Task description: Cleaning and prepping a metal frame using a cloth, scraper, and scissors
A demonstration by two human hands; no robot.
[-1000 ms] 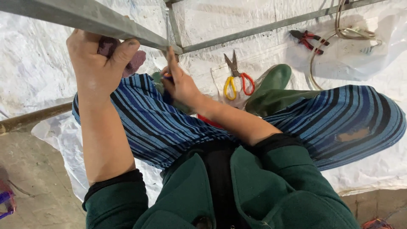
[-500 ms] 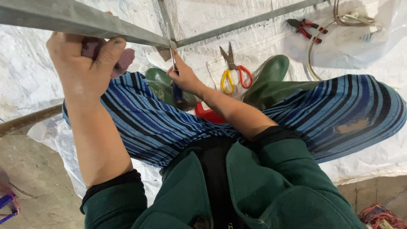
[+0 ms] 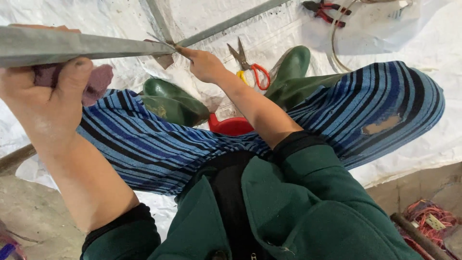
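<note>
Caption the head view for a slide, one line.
Seated person's left hand grips a grey metal bar with a purple cloth; right hand touches the joint.

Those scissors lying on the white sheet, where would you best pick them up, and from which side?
By the handle loops. The scissors lie flat, blades pointing away toward the upper left and standing open, red and yellow loops nearest the green boots. Coming from above at the loop end probably keeps fingers off the blades.
</note>
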